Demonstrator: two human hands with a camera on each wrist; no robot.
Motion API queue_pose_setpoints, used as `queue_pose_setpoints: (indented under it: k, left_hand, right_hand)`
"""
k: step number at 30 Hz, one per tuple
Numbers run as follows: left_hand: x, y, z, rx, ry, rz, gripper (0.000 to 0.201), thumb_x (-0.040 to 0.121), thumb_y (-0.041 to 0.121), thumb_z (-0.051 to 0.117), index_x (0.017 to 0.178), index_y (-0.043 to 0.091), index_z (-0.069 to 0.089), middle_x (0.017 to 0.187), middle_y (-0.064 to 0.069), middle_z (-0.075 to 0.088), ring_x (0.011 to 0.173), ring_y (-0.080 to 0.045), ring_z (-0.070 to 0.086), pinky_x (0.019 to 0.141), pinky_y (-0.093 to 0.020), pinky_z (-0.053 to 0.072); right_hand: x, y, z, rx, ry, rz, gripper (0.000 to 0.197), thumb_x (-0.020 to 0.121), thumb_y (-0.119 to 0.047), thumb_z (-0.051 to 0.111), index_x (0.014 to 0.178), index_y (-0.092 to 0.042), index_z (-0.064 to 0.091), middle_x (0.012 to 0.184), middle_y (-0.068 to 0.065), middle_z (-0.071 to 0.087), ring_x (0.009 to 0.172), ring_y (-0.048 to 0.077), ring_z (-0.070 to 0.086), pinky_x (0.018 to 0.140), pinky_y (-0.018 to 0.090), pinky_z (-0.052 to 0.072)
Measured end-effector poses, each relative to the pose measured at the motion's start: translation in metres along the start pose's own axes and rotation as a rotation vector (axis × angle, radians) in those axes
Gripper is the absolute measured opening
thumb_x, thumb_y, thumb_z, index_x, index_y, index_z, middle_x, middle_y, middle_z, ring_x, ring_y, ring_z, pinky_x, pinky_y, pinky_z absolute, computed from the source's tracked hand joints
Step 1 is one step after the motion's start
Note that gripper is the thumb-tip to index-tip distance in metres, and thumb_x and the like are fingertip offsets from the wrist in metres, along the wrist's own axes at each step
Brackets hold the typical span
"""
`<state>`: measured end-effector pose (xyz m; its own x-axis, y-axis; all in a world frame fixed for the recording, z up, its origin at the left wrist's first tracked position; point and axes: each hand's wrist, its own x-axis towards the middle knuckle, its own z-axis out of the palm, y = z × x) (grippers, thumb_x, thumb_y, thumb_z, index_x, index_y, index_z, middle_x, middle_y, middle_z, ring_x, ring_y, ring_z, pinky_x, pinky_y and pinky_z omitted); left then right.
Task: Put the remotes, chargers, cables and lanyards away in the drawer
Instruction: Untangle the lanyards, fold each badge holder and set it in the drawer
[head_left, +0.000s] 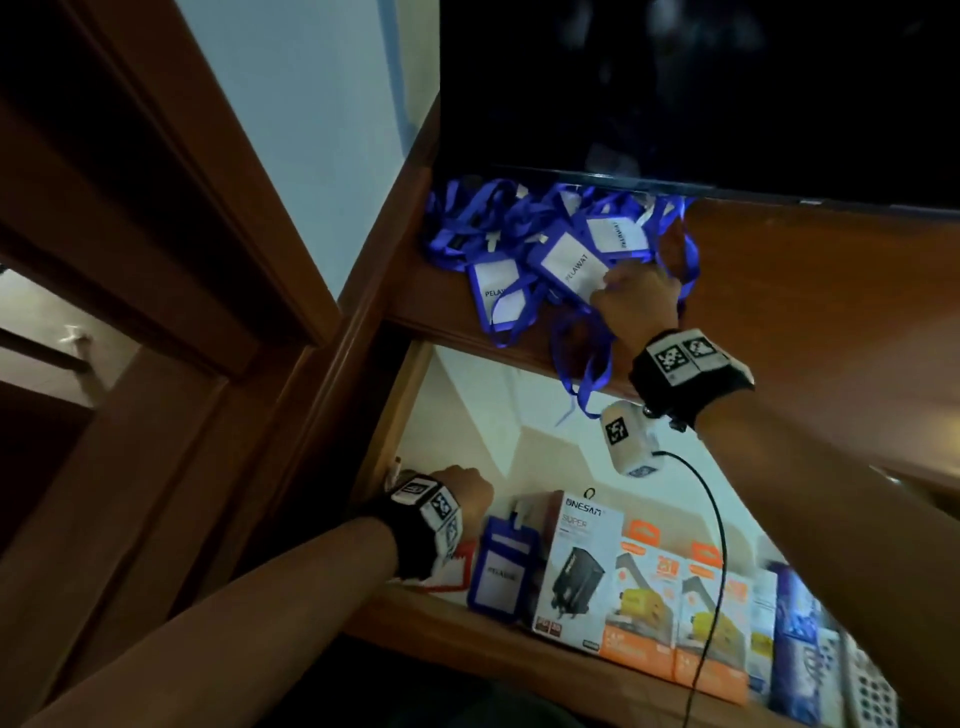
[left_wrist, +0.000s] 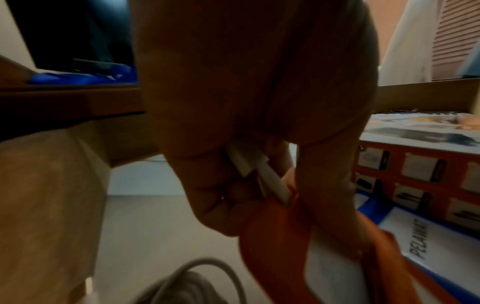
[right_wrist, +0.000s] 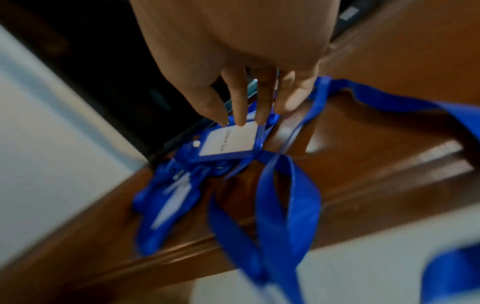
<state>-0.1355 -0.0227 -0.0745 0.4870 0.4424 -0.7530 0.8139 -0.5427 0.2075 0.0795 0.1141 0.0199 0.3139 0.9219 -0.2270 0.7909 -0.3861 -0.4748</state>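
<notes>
Blue ribbon lanyards with stiff plastic badge holders (head_left: 550, 249), tangled on my wooden worktop (head_left: 810, 270): light, limp, best lifted by the holders. My right hand (head_left: 641, 296) pinches one holder; my left hand (head_left: 462, 491), in the open drawer (head_left: 395, 415), grips a red-edged badge holder (left_wrist: 324, 257).

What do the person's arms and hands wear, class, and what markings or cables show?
Both forearms are bare, no sleeves. Each wrist carries a black band with square black-and-white coded tags. A white camera block with its own tag hangs under the right wrist, trailing a black cable. The hands wear no gloves.
</notes>
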Motion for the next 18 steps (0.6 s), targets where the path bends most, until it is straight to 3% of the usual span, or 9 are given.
queue_pose_setpoints:
  k: [3,7,10,14,18]
  left_hand:
    - [0.011,0.0,-0.003,0.02,-0.06,0.074,0.003,0.077,0.007,0.063,0.078,0.005,0.064,0.086,-0.014,0.064,0.073,-0.028,0.063,0.062,-0.031,0.052]
    - [0.023,0.001,-0.002,0.038,-0.112,0.128,0.006,0.076,0.01,0.068,0.08,0.006,0.067,0.082,-0.013,0.066,0.069,-0.028,0.065,0.059,-0.031,0.052]
    - [0.03,0.002,0.003,0.074,-0.099,0.155,0.006,0.072,0.009,0.07,0.071,0.008,0.064,0.074,-0.008,0.064,0.063,-0.024,0.064,0.061,-0.031,0.055]
    - [0.035,0.008,0.006,0.238,-0.002,0.186,0.005,0.08,0.017,0.064,0.082,0.013,0.061,0.093,-0.008,0.063,0.089,-0.026,0.058,0.084,-0.037,0.04]
    - [0.039,0.008,0.009,0.268,0.064,0.121,0.021,0.085,0.018,0.06,0.104,0.011,0.063,0.114,-0.011,0.057,0.106,-0.029,0.051,0.093,-0.04,0.036]
  right_hand:
    - [0.014,-0.007,0.01,-0.024,0.037,0.022,0.059,0.081,-0.035,0.064,0.133,-0.013,0.046,0.142,0.014,0.037,0.132,0.036,0.029,0.105,0.044,0.029]
    - [0.02,-0.017,0.021,-0.066,0.143,-0.022,0.075,0.082,-0.041,0.066,0.142,-0.012,0.033,0.151,0.011,0.027,0.135,0.036,0.025,0.106,0.048,0.028]
    - [0.024,-0.02,0.025,-0.08,0.109,-0.039,0.073,0.085,-0.043,0.062,0.145,-0.015,0.029,0.154,0.005,0.024,0.138,0.034,0.022,0.107,0.049,0.027]
    - [0.026,-0.02,0.024,-0.106,0.122,-0.043,0.068,0.087,-0.039,0.062,0.144,-0.019,0.032,0.151,0.004,0.03,0.137,0.032,0.025,0.107,0.05,0.027]
    - [0.025,-0.02,0.02,-0.131,0.143,-0.06,0.064,0.086,-0.033,0.064,0.142,-0.018,0.037,0.145,0.008,0.035,0.134,0.033,0.03,0.105,0.052,0.029]
